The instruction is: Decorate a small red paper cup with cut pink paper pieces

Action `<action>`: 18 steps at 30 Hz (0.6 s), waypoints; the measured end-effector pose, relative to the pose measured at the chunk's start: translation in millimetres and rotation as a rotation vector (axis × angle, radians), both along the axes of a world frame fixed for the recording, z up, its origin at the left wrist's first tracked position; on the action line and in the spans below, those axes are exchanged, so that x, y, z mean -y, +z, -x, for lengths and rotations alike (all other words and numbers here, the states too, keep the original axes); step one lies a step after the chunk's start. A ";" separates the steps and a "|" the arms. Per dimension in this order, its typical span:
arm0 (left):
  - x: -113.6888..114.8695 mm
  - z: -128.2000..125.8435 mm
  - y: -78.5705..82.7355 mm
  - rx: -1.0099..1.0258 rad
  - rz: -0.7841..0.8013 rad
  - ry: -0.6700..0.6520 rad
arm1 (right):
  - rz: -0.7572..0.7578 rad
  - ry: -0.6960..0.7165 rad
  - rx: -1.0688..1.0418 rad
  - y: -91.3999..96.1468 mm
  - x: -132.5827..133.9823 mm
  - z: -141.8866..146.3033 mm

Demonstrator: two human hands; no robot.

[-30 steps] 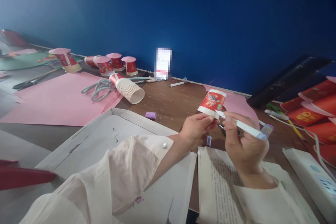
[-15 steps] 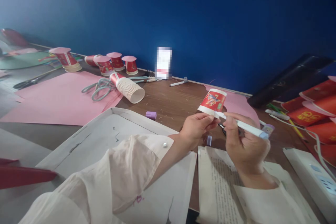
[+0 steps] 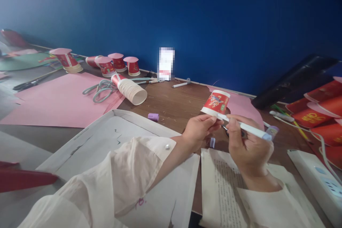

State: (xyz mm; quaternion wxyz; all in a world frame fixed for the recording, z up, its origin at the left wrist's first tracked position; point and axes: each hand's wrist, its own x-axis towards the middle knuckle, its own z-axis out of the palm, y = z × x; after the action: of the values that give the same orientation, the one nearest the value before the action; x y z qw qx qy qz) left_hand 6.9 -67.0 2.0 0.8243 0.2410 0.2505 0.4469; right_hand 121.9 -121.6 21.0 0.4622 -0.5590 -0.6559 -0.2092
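"What's under the two grips?"
"A brown table (image 3: 165,98), with printed pages (image 3: 216,185) beneath the right hand (image 3: 248,146)."
"And the red cup (image 3: 216,102)?"
"Just beyond the left hand (image 3: 197,131), which pinches its lower edge."
"The right hand?"
"Closed around a white marker (image 3: 252,129), tip at that same edge."
"Smaller still?"
"A purple cap (image 3: 153,117), left of the left hand."
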 end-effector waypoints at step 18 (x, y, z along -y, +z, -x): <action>-1.7 0.3 -0.1 -0.030 0.012 0.002 | 0.082 -0.032 -0.031 0.8 2.0 1.1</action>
State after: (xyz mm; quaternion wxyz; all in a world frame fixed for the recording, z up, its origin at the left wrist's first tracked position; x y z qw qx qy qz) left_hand 6.6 -65.3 1.9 0.8214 0.2424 0.2657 0.4427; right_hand 120.8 -123.7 21.8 0.4455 -0.5910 -0.6476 -0.1812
